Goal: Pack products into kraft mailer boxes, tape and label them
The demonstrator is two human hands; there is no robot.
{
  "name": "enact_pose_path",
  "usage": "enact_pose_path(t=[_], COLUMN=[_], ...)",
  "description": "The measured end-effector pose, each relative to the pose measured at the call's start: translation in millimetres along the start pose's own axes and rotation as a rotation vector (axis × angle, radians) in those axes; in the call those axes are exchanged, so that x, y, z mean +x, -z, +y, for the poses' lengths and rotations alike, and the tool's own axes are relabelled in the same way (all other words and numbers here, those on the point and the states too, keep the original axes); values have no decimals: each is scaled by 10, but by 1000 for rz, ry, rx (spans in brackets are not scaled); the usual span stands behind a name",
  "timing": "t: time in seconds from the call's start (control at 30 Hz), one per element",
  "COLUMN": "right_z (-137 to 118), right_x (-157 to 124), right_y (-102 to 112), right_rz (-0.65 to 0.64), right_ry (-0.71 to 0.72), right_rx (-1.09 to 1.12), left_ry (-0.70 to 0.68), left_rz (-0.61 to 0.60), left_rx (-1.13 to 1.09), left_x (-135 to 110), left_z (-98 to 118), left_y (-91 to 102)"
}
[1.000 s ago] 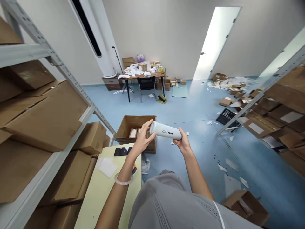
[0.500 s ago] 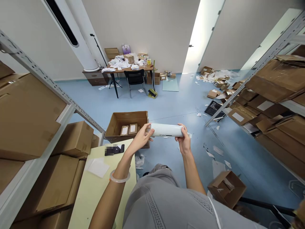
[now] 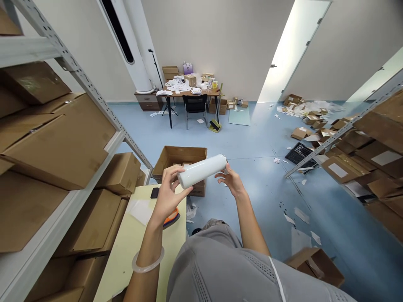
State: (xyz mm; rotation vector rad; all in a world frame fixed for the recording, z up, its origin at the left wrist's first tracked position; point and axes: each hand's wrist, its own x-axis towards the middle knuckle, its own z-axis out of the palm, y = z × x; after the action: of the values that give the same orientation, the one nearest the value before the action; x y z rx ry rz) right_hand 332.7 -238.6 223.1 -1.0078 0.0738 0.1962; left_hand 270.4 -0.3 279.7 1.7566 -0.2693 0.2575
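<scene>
I hold a white cylindrical bottle in front of me, tilted with its left end lower. My left hand is wrapped round that lower left end. My right hand supports the raised right end from below, its fingers curled against it. Behind the bottle stands an open cardboard box on the blue floor. A yellow-green table lies below my left arm, with a black phone, an orange object and a clear sheet on it.
A metal shelf full of cardboard boxes fills the left side; another shelf with boxes is on the right. A cluttered desk and chair stand at the far wall. Boxes and paper scraps litter the floor; one box lies near my right.
The bottle has turned from level to tilted, left end down and nearer me. My left hand now grips its end fully, and my right hand has shifted under the other end.
</scene>
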Motion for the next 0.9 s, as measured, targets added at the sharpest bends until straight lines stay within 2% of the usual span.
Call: enact_pose_path(t=[0.1, 0.2, 0.37, 0.53, 0.63, 0.77, 0.9], right_z=[20, 29, 99, 137, 137, 160, 272], right_x=[57, 94, 144, 179, 182, 210, 282], right_y=[-95, -216, -335, -315, -372, -615, -1062], right_rz=[-125, -142, 5, 159, 178, -6, -271], right_ry=[-31, -14, -29, 33, 113, 203, 242], right_rx=[-49, -109, -3, 82, 61, -36, -96], left_ry=[-28, -25, 40, 166, 244, 278, 334], left_rz=[69, 58, -2, 31, 24, 179, 407], left_rx=[15, 75, 113, -108, -199, -214, -167], left_x=[-124, -160, -97, -65, -75, -150, -382], left_z=[-12, -1, -4, -169, -226, -173, 14], left_y=[147, 203, 51, -154, -164, 13, 306])
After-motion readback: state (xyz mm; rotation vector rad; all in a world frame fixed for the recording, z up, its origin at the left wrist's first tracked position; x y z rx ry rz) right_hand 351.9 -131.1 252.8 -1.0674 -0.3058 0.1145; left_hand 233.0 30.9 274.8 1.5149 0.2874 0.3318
